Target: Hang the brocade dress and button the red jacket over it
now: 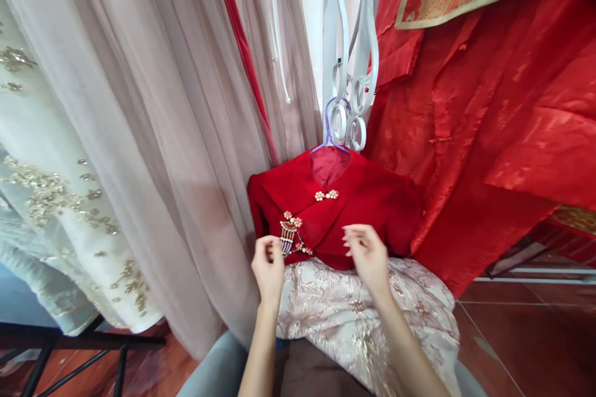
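Observation:
A red velvet jacket [367, 198] hangs on a purple hanger [328, 130] from a white scrolled metal stand. Jewelled flower clasps [326, 195] close its neck, and more clasps and a beaded tassel [287, 239] sit on its left side. My left hand [269, 263] is beside the tassel at the jacket's lower left edge, fingers curled together; what they hold, if anything, is too small to tell. My right hand [367, 254] is over the jacket's lower right front, fingers slightly bent and apart, holding nothing visible. Pale floral brocade fabric [354, 316] spreads below the jacket, across my lap.
Pale pink curtains [153, 136] hang at the left, next to a white dress with gold sequins [60, 198]. Red satin garments [493, 105] hang at the right. The white metal stand [342, 6] rises behind the jacket. A black metal frame [84, 342] stands at lower left.

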`<control>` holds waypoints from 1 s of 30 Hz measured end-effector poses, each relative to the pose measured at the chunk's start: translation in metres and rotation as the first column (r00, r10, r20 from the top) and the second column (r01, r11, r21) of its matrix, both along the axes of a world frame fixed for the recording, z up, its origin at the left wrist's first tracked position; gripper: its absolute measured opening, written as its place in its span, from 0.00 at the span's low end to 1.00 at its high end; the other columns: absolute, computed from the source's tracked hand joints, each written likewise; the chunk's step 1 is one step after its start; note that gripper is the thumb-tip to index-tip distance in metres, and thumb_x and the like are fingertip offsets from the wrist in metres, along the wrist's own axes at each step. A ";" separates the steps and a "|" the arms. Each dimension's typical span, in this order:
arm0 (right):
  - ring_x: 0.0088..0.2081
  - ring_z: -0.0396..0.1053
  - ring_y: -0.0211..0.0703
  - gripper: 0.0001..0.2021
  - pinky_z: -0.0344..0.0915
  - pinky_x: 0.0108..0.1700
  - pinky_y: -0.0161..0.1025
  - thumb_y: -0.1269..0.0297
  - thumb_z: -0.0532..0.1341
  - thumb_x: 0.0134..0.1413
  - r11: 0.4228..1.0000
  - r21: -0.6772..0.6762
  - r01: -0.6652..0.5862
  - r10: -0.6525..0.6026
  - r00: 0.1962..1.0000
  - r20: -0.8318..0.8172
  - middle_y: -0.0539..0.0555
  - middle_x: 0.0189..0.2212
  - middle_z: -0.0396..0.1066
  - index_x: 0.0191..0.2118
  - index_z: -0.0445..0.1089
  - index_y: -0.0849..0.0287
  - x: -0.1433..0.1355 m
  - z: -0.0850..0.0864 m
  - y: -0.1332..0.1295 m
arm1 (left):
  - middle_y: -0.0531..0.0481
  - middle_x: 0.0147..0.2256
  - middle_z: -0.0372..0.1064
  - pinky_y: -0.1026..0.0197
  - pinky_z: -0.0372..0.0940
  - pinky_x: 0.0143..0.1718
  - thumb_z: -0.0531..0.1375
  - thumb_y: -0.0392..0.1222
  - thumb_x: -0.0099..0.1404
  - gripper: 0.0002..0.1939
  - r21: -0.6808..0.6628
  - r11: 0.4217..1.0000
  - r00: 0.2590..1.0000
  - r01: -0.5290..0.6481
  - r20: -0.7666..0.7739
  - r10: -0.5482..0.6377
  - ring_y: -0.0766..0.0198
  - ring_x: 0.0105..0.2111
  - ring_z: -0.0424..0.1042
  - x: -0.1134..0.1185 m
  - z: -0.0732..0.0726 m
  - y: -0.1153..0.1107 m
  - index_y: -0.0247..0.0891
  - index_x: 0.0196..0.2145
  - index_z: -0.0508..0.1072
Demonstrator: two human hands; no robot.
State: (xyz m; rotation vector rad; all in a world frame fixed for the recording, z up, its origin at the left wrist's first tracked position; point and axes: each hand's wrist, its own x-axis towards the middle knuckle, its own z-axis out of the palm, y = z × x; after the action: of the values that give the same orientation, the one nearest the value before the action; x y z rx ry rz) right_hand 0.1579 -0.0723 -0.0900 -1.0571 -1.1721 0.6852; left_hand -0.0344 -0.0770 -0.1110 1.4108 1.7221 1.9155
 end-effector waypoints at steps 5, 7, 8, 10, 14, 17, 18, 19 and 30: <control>0.38 0.72 0.44 0.09 0.74 0.33 0.38 0.64 0.57 0.53 0.941 -0.137 -0.308 0.333 0.915 0.226 0.56 0.36 0.70 0.39 0.72 0.56 -0.036 -0.049 0.017 | 0.47 0.35 0.72 0.58 0.66 0.39 0.57 0.34 0.57 0.07 -0.247 0.939 0.944 0.240 -0.165 -0.285 0.60 0.36 0.72 0.016 -0.035 0.009 0.38 0.34 0.72; 0.38 0.72 0.43 0.10 0.74 0.36 0.39 0.66 0.56 0.53 0.939 -0.134 -0.316 0.339 0.915 0.219 0.56 0.37 0.69 0.40 0.71 0.56 -0.041 -0.060 0.021 | 0.47 0.36 0.72 0.55 0.66 0.43 0.56 0.34 0.58 0.08 -0.251 0.938 0.936 0.239 -0.198 -0.291 0.58 0.38 0.71 0.017 -0.041 0.010 0.39 0.36 0.72; 0.38 0.72 0.42 0.09 0.74 0.37 0.39 0.67 0.56 0.53 0.939 -0.131 -0.317 0.339 0.916 0.216 0.56 0.36 0.68 0.39 0.71 0.56 -0.043 -0.063 0.022 | 0.47 0.36 0.72 0.54 0.65 0.43 0.56 0.34 0.59 0.07 -0.262 0.935 0.928 0.240 -0.222 -0.300 0.58 0.38 0.71 0.017 -0.043 0.010 0.39 0.36 0.72; 0.38 0.72 0.42 0.09 0.74 0.38 0.39 0.67 0.55 0.53 0.941 -0.124 -0.314 0.334 0.917 0.215 0.55 0.36 0.68 0.39 0.70 0.57 -0.043 -0.067 0.023 | 0.47 0.37 0.72 0.53 0.65 0.43 0.57 0.37 0.60 0.06 -0.287 0.926 0.910 0.246 -0.260 -0.323 0.57 0.39 0.70 0.014 -0.043 0.010 0.39 0.36 0.72; 0.36 0.71 0.41 0.07 0.73 0.35 0.38 0.64 0.57 0.53 0.952 -0.138 -0.275 0.300 0.929 0.219 0.54 0.34 0.69 0.37 0.70 0.57 -0.043 -0.069 0.026 | 0.47 0.37 0.71 0.55 0.66 0.41 0.58 0.40 0.61 0.06 -0.293 0.911 0.897 0.289 -0.249 -0.365 0.58 0.40 0.70 0.009 -0.043 0.011 0.39 0.36 0.72; 0.34 0.71 0.42 0.08 0.72 0.32 0.37 0.61 0.58 0.52 0.946 -0.189 -0.263 0.300 0.932 0.205 0.54 0.33 0.71 0.36 0.70 0.57 -0.042 -0.070 0.028 | 0.46 0.35 0.71 0.58 0.67 0.37 0.59 0.43 0.61 0.07 -0.278 0.905 0.908 0.322 -0.179 -0.378 0.59 0.37 0.71 0.008 -0.043 0.011 0.38 0.34 0.72; 0.34 0.71 0.43 0.09 0.71 0.31 0.37 0.61 0.59 0.52 0.940 -0.205 -0.274 0.312 0.931 0.189 0.55 0.33 0.72 0.37 0.71 0.57 -0.042 -0.070 0.028 | 0.47 0.34 0.71 0.59 0.68 0.36 0.60 0.44 0.60 0.08 -0.276 0.900 0.911 0.338 -0.146 -0.387 0.60 0.36 0.71 0.009 -0.042 0.011 0.38 0.33 0.72; 0.34 0.72 0.44 0.09 0.71 0.30 0.37 0.60 0.59 0.51 0.932 -0.217 -0.292 0.330 0.928 0.170 0.55 0.33 0.72 0.37 0.71 0.57 -0.041 -0.070 0.029 | 0.47 0.33 0.72 0.59 0.68 0.35 0.60 0.45 0.59 0.09 -0.274 0.893 0.911 0.357 -0.109 -0.397 0.60 0.34 0.72 0.009 -0.041 0.012 0.37 0.32 0.73; 0.36 0.73 0.44 0.11 0.71 0.34 0.38 0.57 0.62 0.50 0.875 -0.271 -0.401 0.431 0.900 0.063 0.56 0.35 0.75 0.37 0.72 0.58 -0.037 -0.068 0.027 | 0.47 0.31 0.73 0.60 0.68 0.39 0.63 0.45 0.56 0.09 -0.211 0.866 0.892 0.453 0.112 -0.439 0.62 0.33 0.73 0.015 -0.035 0.009 0.36 0.29 0.73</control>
State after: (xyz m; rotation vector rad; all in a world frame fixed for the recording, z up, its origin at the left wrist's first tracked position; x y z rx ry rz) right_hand 0.1208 -0.0449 -0.1581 -1.0753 -1.4692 1.1467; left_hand -0.0198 -0.0684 -0.1457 1.4823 1.3797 1.4424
